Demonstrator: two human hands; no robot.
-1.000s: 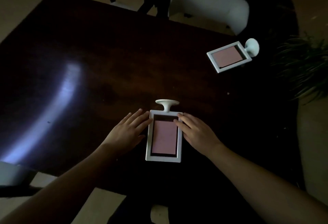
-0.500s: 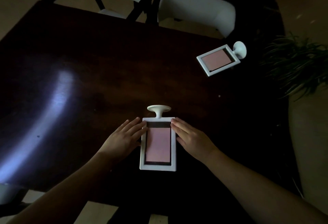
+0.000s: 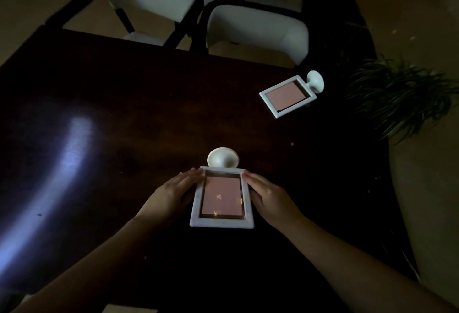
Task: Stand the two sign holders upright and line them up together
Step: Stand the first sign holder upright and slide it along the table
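Observation:
Two white sign holders with pink inserts are on a dark wooden table (image 3: 124,119). The near sign holder (image 3: 221,198) is tilted up off the table, its round base (image 3: 222,157) pointing away from me. My left hand (image 3: 173,196) grips its left edge and my right hand (image 3: 270,198) grips its right edge. The far sign holder (image 3: 289,95) lies flat near the table's far right corner, with its base toward the right.
Two white chairs (image 3: 255,29) with black frames stand at the table's far side, more behind them. A potted plant (image 3: 400,99) in a pale planter sits past the right edge. A bright glare streaks the table's left part.
Both hands have closed on the near sign holder's sides and raised its near end, so its round base now shows more face-on. The far holder has not moved on the table.

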